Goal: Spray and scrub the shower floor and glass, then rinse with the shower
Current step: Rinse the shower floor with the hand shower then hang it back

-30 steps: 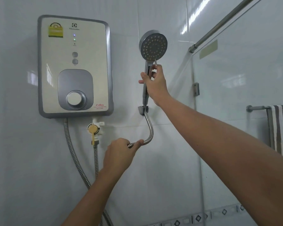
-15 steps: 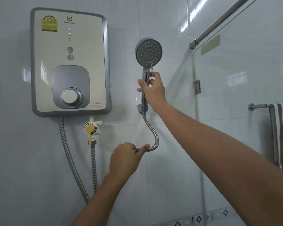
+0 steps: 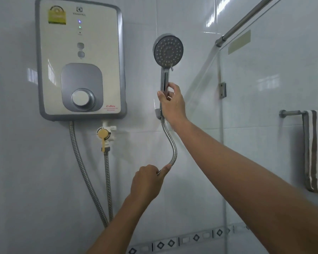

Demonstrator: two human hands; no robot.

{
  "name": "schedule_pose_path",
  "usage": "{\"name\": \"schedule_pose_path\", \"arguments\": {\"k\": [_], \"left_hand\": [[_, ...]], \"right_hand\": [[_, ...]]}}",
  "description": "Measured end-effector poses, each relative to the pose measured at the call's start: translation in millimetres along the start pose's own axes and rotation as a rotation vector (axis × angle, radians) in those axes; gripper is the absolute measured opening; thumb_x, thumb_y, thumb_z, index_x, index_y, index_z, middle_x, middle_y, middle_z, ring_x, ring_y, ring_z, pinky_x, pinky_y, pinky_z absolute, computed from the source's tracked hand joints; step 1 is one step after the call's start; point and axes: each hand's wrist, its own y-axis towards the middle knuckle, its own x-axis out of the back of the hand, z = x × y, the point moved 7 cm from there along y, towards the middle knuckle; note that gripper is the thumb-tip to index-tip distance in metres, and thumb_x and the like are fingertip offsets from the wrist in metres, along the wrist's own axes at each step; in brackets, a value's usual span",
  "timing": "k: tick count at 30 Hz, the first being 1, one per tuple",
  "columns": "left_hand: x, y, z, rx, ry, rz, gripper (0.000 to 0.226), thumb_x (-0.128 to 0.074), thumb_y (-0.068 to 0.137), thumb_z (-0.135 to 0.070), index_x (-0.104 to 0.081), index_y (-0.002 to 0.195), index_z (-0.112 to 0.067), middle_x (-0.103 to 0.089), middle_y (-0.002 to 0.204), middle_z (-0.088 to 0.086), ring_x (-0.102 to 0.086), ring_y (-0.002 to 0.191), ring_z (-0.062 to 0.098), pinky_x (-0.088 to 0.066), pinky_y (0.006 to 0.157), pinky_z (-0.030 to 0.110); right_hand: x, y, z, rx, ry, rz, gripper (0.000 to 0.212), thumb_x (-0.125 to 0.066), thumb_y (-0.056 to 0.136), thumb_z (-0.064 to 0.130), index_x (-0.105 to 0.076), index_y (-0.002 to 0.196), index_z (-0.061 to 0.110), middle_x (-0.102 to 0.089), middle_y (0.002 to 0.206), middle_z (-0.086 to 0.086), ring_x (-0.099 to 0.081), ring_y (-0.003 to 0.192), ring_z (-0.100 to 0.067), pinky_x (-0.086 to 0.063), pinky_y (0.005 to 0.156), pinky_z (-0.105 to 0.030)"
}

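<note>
- Left of both hands, the cream and grey wall-mounted water heater (image 3: 80,59) with its round silver dial hangs on the white tiled wall; two small lights glow on its face. It sits higher in view than a second ago, so the head has dipped slightly.
- Below the heater and left of the left hand (image 3: 148,182), a cream-yellow lever valve (image 3: 103,135) points down, with two ribbed metal hoses running beneath it.
- The left hand is closed around the flexible ribbed steel shower hose (image 3: 172,149), pinching it where the loop turns. Over the last second this hand has dropped a little, and the loop hangs longer.
- Just above it, the right hand (image 3: 172,103) grips the chrome handle of the round grey handheld shower head (image 3: 168,50), fingers wrapped, nozzle face turned toward the person. The handle's foot has come down into the small grey wall bracket (image 3: 157,113) beside the wrist, where a second ago it stood higher.
- That suggests the shower head is being seated in its holder, likely closing the rinsing stage; no water can be seen flowing.
- Right of the right hand stands the clear glass shower panel (image 3: 264,125) with its metal hinge clip and steel top rail, close to the forearm.
- Further right, a grey and white striped towel (image 3: 316,151) hangs on a chrome bar, well apart from both hands.
- Nothing blocks the bracket; the stiff hose loop could tug the handle askew if released abruptly.
</note>
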Motion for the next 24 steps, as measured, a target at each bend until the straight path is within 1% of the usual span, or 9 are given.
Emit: {"name": "schedule_pose_path", "arguments": {"k": [2,4,7,10,14,18,19,21,24], "left_hand": [[-11,-12,6,-0.028,-0.061,0.031,0.069,-0.035,0.093,-0.074,-0.04,0.06,-0.013,-0.043,0.055,0.002,-0.038,0.05,0.018,-0.034,0.053,0.033],[-25,-31,17,-0.042,-0.128,0.086,0.06,-0.037,0.097,-0.067,-0.05,0.072,-0.014,-0.054,0.065,-0.001,-0.048,0.057,0.017,-0.043,0.059,0.035],[-31,-63,38,-0.073,-0.187,0.064,0.045,-0.04,0.1,-0.06,-0.056,0.111,-0.019,-0.063,0.095,-0.003,-0.061,0.086,0.016,-0.052,0.078,0.036],[-27,-104,76,-0.108,-0.141,-0.078,0.052,-0.046,0.102,-0.052,-0.049,0.14,-0.017,-0.061,0.124,0.0,-0.055,0.112,0.018,-0.047,0.096,0.034],[-28,-171,129,-0.1,-0.137,-0.096,0.053,-0.049,0.101,-0.047,-0.053,0.139,-0.011,-0.062,0.128,0.006,-0.055,0.119,0.02,-0.046,0.104,0.035],[-48,-265,192,-0.003,-0.154,0.005,0.054,-0.051,0.096,-0.044,-0.056,0.134,-0.005,-0.062,0.121,0.006,-0.053,0.111,0.017,-0.035,0.099,0.007],[-56,-289,208,0.045,-0.155,0.042,0.053,-0.051,0.096,-0.044,-0.056,0.134,-0.007,-0.061,0.12,0.003,-0.053,0.11,0.015,-0.035,0.097,0.006],[-76,-339,242,0.126,-0.135,0.114,0.048,-0.053,0.097,-0.043,-0.055,0.134,-0.012,-0.057,0.118,-0.006,-0.054,0.108,0.013,-0.04,0.095,0.016],[-105,-416,284,0.254,-0.118,0.185,0.043,-0.057,0.097,-0.037,-0.055,0.134,-0.015,-0.057,0.119,-0.004,-0.052,0.108,0.01,-0.043,0.093,0.021]], "right_hand": [[1,-23,-7,0.008,0.015,-0.005,0.044,-0.06,0.097,0.025,-0.046,0.138,0.022,-0.059,0.113,0.008,-0.063,0.099,-0.008,-0.053,0.09,-0.024],[2,-54,-20,0.007,0.009,-0.003,0.045,-0.061,0.097,0.025,-0.047,0.14,0.02,-0.059,0.127,0.001,-0.057,0.121,-0.012,-0.045,0.105,-0.029],[3,-114,-39,-0.002,0.009,0.06,0.041,-0.06,0.098,0.028,-0.05,0.138,0.023,-0.057,0.136,-0.002,-0.053,0.127,-0.012,-0.043,0.109,-0.032],[0,-185,-66,-0.026,-0.035,0.166,0.033,-0.056,0.1,0.032,-0.053,0.133,0.027,-0.058,0.134,0.005,-0.052,0.126,-0.005,-0.043,0.109,-0.031],[-7,-282,-110,-0.088,-0.035,0.282,0.029,-0.054,0.102,0.027,-0.057,0.13,0.021,-0.059,0.13,0.012,-0.05,0.125,0.003,-0.038,0.112,-0.028],[-16,-399,-174,-0.199,-0.079,0.385,0.022,-0.056,0.1,0.019,-0.061,0.121,0.013,-0.064,0.121,0.007,-0.057,0.119,-0.006,-0.044,0.105,-0.031],[-17,-430,-189,-0.232,-0.096,0.413,0.02,-0.056,0.1,0.017,-0.062,0.118,0.013,-0.064,0.118,0.006,-0.058,0.116,-0.008,-0.045,0.103,-0.033],[-18,-496,-223,-0.297,-0.128,0.47,0.016,-0.057,0.099,0.017,-0.063,0.113,0.013,-0.064,0.113,0.005,-0.06,0.11,-0.011,-0.048,0.097,-0.034],[-15,-593,-265,-0.386,-0.192,0.572,0.015,-0.058,0.099,0.016,-0.064,0.111,0.012,-0.063,0.109,0.002,-0.06,0.106,-0.014,-0.048,0.091,-0.026]]}}
